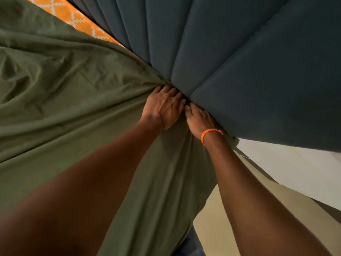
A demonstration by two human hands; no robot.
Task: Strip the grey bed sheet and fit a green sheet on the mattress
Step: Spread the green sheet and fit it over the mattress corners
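A green sheet [64,100] lies creased over the mattress and drapes down its near corner. Bare orange patterned mattress [73,17] shows at the top left beyond the sheet's edge. My left hand [164,106] presses flat on the green sheet, its fingertips pushed into the gap between the mattress and the dark padded headboard [230,58]. My right hand [199,119], with an orange cord bracelet on the wrist, is pushed into the same gap beside it; its fingers are hidden in the fold. No grey sheet is in view.
The dark blue-grey padded headboard fills the top and right of the view, tight against the mattress. A pale wall [295,169] and cream floor [212,228] show at the lower right, next to the bed's corner.
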